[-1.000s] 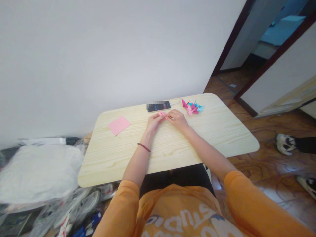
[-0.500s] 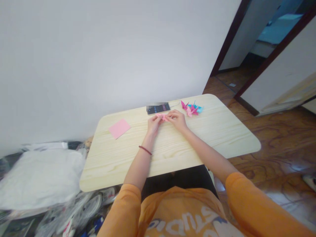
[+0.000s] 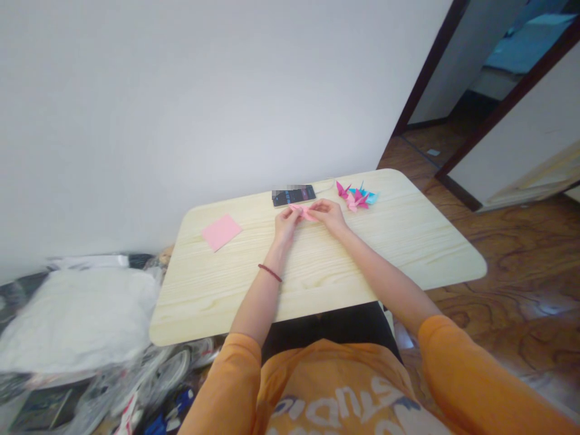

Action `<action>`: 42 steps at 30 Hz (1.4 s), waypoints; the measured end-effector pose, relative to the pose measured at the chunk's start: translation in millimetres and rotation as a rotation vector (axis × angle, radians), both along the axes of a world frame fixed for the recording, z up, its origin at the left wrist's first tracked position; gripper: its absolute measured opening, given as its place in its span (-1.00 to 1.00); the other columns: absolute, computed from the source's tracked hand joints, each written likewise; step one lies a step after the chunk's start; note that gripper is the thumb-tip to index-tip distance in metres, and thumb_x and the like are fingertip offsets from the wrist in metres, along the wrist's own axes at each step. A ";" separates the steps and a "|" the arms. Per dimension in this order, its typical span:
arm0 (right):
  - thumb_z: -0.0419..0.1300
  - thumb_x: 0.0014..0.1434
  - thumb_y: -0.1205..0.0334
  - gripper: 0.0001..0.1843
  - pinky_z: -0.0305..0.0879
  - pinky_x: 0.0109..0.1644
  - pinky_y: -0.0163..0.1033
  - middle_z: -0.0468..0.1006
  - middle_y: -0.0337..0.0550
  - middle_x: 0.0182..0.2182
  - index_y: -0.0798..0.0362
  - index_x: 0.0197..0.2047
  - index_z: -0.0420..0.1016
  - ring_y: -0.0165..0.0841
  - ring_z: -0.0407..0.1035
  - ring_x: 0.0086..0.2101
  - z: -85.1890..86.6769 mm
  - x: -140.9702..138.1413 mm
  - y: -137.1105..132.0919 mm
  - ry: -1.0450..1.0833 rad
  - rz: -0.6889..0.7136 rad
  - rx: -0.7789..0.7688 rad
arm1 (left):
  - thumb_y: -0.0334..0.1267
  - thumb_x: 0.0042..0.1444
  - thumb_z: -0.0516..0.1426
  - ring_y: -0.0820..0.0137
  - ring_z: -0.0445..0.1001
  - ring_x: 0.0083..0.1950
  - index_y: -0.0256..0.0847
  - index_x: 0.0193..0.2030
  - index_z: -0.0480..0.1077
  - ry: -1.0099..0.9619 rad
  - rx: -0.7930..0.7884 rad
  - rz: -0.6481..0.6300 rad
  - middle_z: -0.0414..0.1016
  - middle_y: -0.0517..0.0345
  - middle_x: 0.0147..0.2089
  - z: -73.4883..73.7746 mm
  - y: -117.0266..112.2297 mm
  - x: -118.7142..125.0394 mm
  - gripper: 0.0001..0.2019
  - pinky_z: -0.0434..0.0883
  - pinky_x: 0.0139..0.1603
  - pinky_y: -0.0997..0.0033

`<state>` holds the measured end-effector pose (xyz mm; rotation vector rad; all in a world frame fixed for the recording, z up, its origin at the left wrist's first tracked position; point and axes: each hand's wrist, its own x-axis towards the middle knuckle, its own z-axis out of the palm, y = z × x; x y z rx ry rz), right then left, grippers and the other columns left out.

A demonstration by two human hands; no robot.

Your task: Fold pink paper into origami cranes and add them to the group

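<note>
A small pink piece of folded origami paper (image 3: pixel 304 212) is pinched between my two hands, just above or on the table near the phone. My left hand (image 3: pixel 286 225) grips its left end, fingers closed. From the other side, my right hand (image 3: pixel 329 214) pinches the right end between thumb and fingers. The paper's exact shape is partly hidden by my fingers. Right of my hands lies a cluster of folded paper cranes (image 3: pixel 357 198) in dark pink, light pink and blue. Flat on the left of the table rests pink square paper (image 3: pixel 222 232).
A phone (image 3: pixel 294 195) with a cable lies at the back of the pale wooden table (image 3: pixel 217 302), against the white wall. White bagged bedding (image 3: pixel 81 320) and plastic-wrapped items are heaped at the left. A doorway stands beyond the wooden floor (image 3: pixel 521 254) on the right.
The camera view has shifted slightly, so the table appears a little higher and further right. Both hands still hold the pink paper, with more of it showing between the fingers.
</note>
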<state>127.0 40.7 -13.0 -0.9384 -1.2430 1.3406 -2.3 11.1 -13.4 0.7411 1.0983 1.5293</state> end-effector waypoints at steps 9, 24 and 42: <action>0.43 -0.37 0.15 -0.61 0.29 -0.38 -0.29 0.45 -0.30 -0.56 0.04 -0.54 0.31 -0.44 0.34 -0.52 -3.2 0.1 0.5 0.001 -0.028 -0.027 | -0.22 -0.27 0.35 0.47 0.42 -0.38 -0.28 -0.46 0.52 0.073 -0.002 -0.012 0.54 0.15 -0.43 -6.6 2.2 -4.2 -0.78 0.35 -0.23 0.45; 0.39 -0.37 0.22 -0.67 0.17 -0.44 -0.33 0.44 -0.33 -0.62 0.04 -0.54 0.32 -0.47 0.28 -0.57 1.7 2.1 1.0 0.052 0.036 -0.140 | -0.36 -0.15 0.27 0.49 0.43 -0.39 -0.30 -0.51 0.53 0.045 -0.047 0.000 0.54 0.14 -0.45 -0.9 5.0 -8.7 -0.96 0.37 -0.23 0.48; 0.42 -0.22 0.10 -0.70 0.42 -0.19 -0.18 0.58 -0.15 -0.44 0.06 -0.41 0.51 -0.33 0.47 -0.39 1.6 2.4 -0.8 -0.066 -0.030 0.130 | -0.23 -0.24 0.34 0.47 0.47 -0.37 -0.29 -0.51 0.49 0.050 0.023 0.064 0.54 0.16 -0.45 -3.0 3.6 -4.9 -0.81 0.43 -0.17 0.41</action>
